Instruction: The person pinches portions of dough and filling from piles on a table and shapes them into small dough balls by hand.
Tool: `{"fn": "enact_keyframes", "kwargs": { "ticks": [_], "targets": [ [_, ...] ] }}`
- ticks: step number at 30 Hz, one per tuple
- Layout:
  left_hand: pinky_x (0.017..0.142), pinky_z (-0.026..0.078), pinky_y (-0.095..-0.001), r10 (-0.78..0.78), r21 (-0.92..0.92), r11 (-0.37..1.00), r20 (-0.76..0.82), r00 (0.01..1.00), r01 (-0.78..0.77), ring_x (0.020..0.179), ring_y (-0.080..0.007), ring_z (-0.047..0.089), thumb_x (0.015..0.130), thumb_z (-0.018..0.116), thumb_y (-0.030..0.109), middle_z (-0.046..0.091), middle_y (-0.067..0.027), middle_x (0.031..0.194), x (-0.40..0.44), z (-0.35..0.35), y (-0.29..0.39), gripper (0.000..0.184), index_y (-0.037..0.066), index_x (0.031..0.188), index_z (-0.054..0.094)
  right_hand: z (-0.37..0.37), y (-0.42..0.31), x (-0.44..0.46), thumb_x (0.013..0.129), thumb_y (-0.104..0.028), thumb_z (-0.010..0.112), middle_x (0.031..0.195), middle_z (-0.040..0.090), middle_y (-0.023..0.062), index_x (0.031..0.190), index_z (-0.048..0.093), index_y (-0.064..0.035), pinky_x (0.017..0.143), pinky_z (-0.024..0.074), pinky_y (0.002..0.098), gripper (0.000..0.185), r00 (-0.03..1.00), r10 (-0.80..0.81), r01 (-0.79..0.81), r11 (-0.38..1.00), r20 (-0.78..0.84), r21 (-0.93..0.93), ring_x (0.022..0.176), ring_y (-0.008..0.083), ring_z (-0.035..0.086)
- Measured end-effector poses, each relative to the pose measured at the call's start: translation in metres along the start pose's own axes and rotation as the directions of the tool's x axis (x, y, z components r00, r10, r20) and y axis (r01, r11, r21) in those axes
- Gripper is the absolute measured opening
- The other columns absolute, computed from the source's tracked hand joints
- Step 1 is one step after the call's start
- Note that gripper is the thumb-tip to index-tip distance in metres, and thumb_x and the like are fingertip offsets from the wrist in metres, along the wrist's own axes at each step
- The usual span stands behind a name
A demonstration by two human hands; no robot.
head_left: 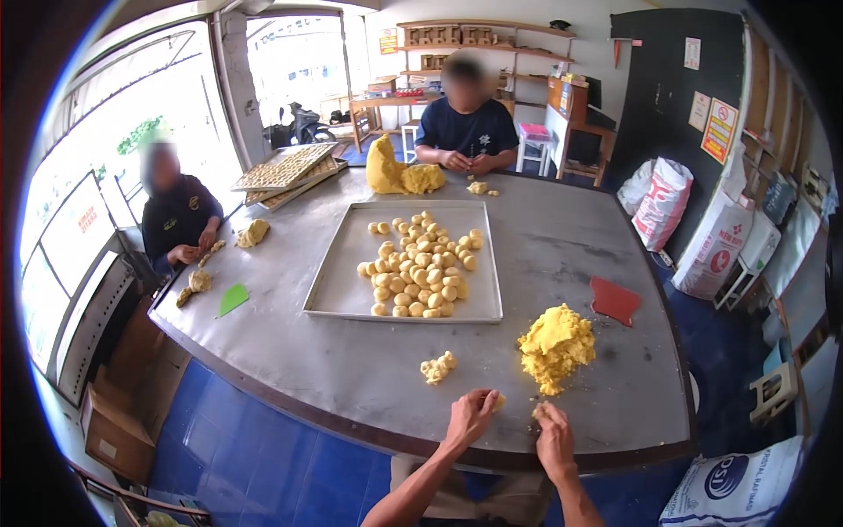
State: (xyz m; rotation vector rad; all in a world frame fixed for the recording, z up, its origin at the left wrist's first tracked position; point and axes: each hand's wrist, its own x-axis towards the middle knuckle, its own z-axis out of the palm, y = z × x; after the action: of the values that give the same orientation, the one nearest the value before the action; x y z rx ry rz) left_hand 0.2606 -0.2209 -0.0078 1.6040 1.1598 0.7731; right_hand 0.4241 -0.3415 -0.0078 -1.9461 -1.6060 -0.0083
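Near the front edge of the metal table, my left hand [472,416] is closed on a small yellow piece of dough [500,402] that shows at its fingertips. My right hand [554,432] is pinched closed just to the right; what sits between its fingertips is too small to make out. Dark crumbs lie beside those fingers. Beyond my right hand rises a crumbly yellow mound of dough [557,344]. A small cluster of paler dough lumps [437,367] lies beyond my left hand. Farther back, a metal tray [342,272] holds many round dough balls [421,268].
A red scraper [616,301] and a green scraper [234,299] lie on the table [290,351]. A big dough block [385,165] stands at the back. Two people work at the far and left sides, beside stacked filled trays [285,168]. Sacks [733,483] stand on the right.
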Motion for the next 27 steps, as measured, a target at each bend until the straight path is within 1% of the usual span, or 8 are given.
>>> {"fn": "enact_keyframes", "kwargs": {
  "ticks": [6, 9, 10, 13, 14, 18, 22, 27],
  "targets": [
    [0.088, 0.055, -0.0352, 0.115, -0.141, 0.986, 0.207, 0.972, -0.087, 0.103, -0.0213, 0.071, 0.105, 0.053, 0.033, 0.075, -0.0185, 0.096, -0.005, 0.04, 0.005, 0.042, -0.004, 0.121, 0.065, 0.005, -0.024, 0.022, 0.087, 0.006, 0.064, 0.108, 0.071, 0.0215, 0.124, 0.069, -0.0032, 0.084, 0.0549, 0.0406, 0.039, 0.988, 0.0, 0.04, 0.967, -0.157, 0.253, 0.097, 0.0395, 0.069],
    [0.087, 0.057, -0.0353, 0.107, -0.669, 0.738, 0.242, 0.964, 0.086, 0.1, -0.0238, 0.072, 0.107, 0.05, 0.03, 0.075, -0.0148, 0.096, 0.007, 0.038, -0.014, 0.041, -0.007, 0.12, 0.063, -0.007, -0.028, 0.035, 0.087, 0.005, 0.066, 0.107, 0.072, 0.0214, 0.118, 0.073, -0.0046, 0.085, 0.0547, 0.0405, 0.033, 0.99, 0.141, -0.124, 0.888, -0.005, 0.444, 0.098, 0.037, 0.07],
    [0.075, 0.058, -0.0383, 0.037, -0.431, 0.902, 0.112, 0.993, 0.015, 0.087, -0.0233, 0.076, 0.098, 0.063, 0.029, 0.074, -0.0187, 0.091, 0.006, 0.021, 0.0, 0.034, -0.001, 0.113, 0.068, -0.01, -0.032, 0.039, 0.086, 0.003, 0.068, 0.11, 0.073, 0.0196, 0.114, 0.074, -0.0034, 0.083, 0.0554, 0.0393, 0.03, 0.988, 0.151, -0.128, 0.839, 0.0, 0.529, 0.099, 0.0344, 0.07],
    [0.069, 0.057, -0.0437, -0.028, 0.209, 0.977, 0.311, 0.95, -0.04, 0.078, -0.0327, 0.075, 0.088, 0.071, 0.024, 0.073, -0.0203, 0.084, 0.013, -0.003, 0.008, 0.026, 0.002, 0.103, 0.071, -0.002, -0.038, 0.04, 0.085, 0.001, 0.071, 0.112, 0.073, 0.0188, 0.116, 0.073, -0.0028, 0.082, 0.0566, 0.037, 0.032, 0.992, -0.126, 0.125, 0.92, -0.021, 0.372, 0.1, 0.0323, 0.071],
    [0.068, 0.055, -0.0479, 0.245, 0.297, 0.907, 0.21, 0.947, -0.3, 0.08, -0.0402, 0.07, 0.08, 0.074, 0.02, 0.07, -0.0233, 0.082, 0.019, 0.015, -0.032, 0.022, 0.005, 0.096, 0.073, 0.007, -0.039, 0.04, 0.084, -0.002, 0.074, 0.113, 0.073, 0.018, 0.113, 0.075, -0.0028, 0.08, 0.0575, 0.035, 0.029, 0.97, -0.244, 0.229, 0.902, -0.004, 0.367, 0.1, 0.0305, 0.072],
    [0.067, 0.053, -0.0513, 0.271, 0.261, 0.924, 0.07, 0.96, -0.28, 0.081, -0.0456, 0.066, 0.082, 0.073, 0.02, 0.069, -0.0237, 0.081, 0.005, 0.011, -0.033, 0.023, 0.003, 0.095, 0.066, 0.003, -0.051, 0.041, 0.086, -0.003, 0.072, 0.108, 0.073, 0.0178, 0.108, 0.076, -0.0011, 0.077, 0.0569, 0.0362, 0.022, 1.0, 0.01, -0.002, 0.88, -0.015, 0.475, 0.095, 0.034, 0.071],
    [0.068, 0.053, -0.0516, 0.157, 0.423, 0.881, 0.163, 0.974, -0.213, 0.08, -0.0452, 0.067, 0.085, 0.071, 0.017, 0.069, -0.0244, 0.081, 0.0, 0.019, -0.034, 0.036, 0.008, 0.114, 0.052, 0.014, -0.058, 0.037, 0.085, -0.001, 0.071, 0.101, 0.072, 0.0189, 0.105, 0.075, -0.0002, 0.078, 0.0572, 0.0379, 0.021, 0.998, -0.036, 0.018, 0.954, 0.053, 0.299, 0.09, 0.0346, 0.07],
    [0.072, 0.054, -0.0476, 0.331, 0.08, 0.936, 0.137, 0.934, -0.344, 0.084, -0.0426, 0.068, 0.084, 0.073, 0.016, 0.07, -0.0216, 0.086, 0.004, 0.014, -0.035, 0.031, 0.006, 0.109, 0.059, 0.012, -0.058, 0.039, 0.083, 0.002, 0.071, 0.099, 0.071, 0.0181, 0.108, 0.075, -0.0004, 0.076, 0.0567, 0.0372, 0.025, 0.988, -0.152, 0.149, 0.927, -0.019, 0.346, 0.085, 0.0345, 0.07]
  ]
}}
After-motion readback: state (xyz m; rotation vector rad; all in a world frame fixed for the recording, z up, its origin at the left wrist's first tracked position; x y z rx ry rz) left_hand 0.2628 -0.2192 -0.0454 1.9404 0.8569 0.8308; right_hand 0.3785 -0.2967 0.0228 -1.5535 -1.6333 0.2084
